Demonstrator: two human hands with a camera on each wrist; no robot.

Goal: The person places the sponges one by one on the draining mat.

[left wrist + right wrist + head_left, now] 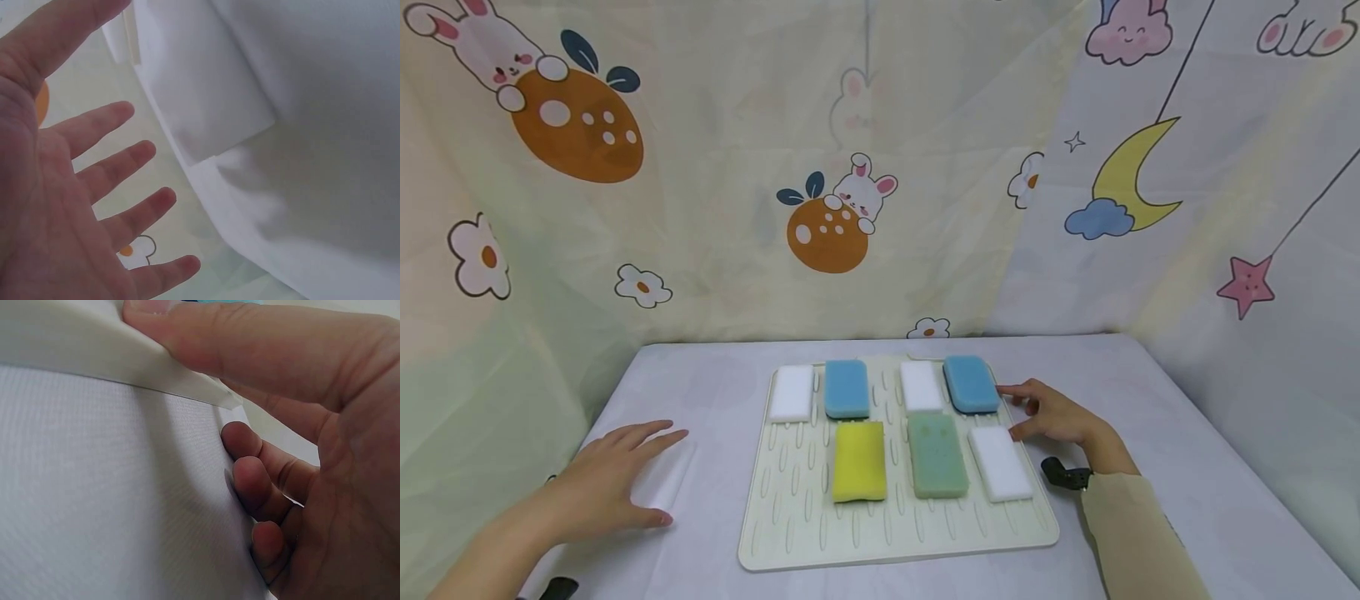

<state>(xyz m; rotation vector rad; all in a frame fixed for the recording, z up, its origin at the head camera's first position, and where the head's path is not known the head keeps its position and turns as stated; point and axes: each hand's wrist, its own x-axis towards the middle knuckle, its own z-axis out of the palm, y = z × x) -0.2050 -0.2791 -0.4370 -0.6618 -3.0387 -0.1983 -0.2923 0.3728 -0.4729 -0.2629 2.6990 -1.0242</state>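
Observation:
A cream ridged mat [805, 533] lies on the table with several sponges in two rows. In the back row are a white sponge [792, 393], a blue sponge [847, 389], a second white sponge [921, 386] and a second blue sponge [972, 384]. The front row has a yellow sponge [860, 462], a green sponge [937, 456] and a third white sponge [1001, 463]. My right hand [1060, 417] is at the mat's right side, index fingertip right at the right blue sponge, thumb tip over the mat's edge. Left of the mat, my left hand [613, 479] holds nothing, fingers spread.
A white cloth [700, 383] covers the table. Behind and on both sides hang printed curtains [722, 208] with rabbits and flowers. A black wrist strap [1066, 475] sits by the right sleeve [1142, 533].

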